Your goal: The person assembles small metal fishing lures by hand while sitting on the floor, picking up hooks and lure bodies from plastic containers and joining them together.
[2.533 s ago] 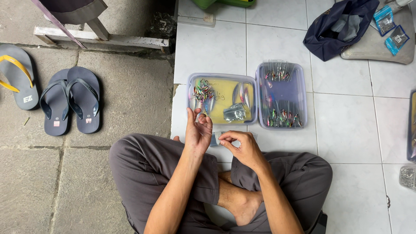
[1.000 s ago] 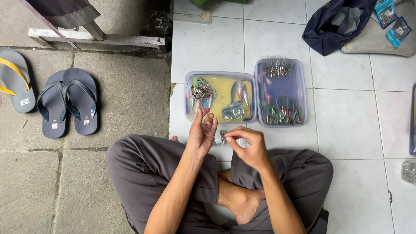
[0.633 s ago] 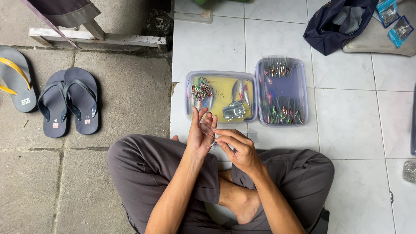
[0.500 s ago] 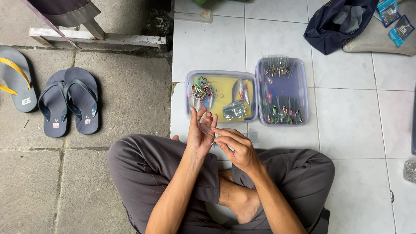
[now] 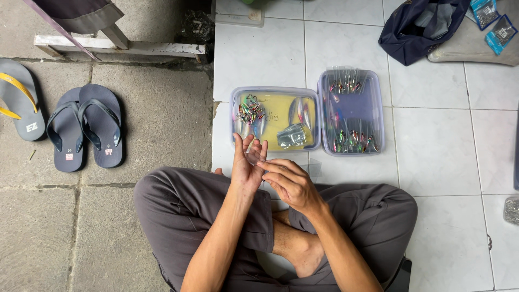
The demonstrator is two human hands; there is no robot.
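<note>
Sitting cross-legged in grey trousers (image 5: 178, 205) on the floor, seen from the head camera, the person holds both hands together just in front of two plastic boxes. The left hand (image 5: 247, 165) is raised with its palm open and its fingers straight and slightly spread, tips pointing toward the boxes. The right hand (image 5: 290, 183) is curled, its fingertips pressed together against the left palm; they seem to pinch something small and clear there, too small to tell what it is. There are two shallow boxes of clear plastic, side by side and touching, on the white tiles (image 5: 432, 157). The left box (image 5: 274, 120) has a yellow bottom and holds a cluster of small many-coloured lures at its upper left, a few longer pale ones, and a small heap of clear wrappers in the middle. The right box (image 5: 351, 112) has a bluish bottom, with small coloured lures in clear sleeves in one row along the top and another along the bottom. On the concrete to the left lie three sandals: a pair of dark blue sandals (image 5: 85, 127) and one grey sandal (image 5: 19, 105) with a yellow strap. A dark blue bag (image 5: 416, 27) lies at the upper right.
</note>
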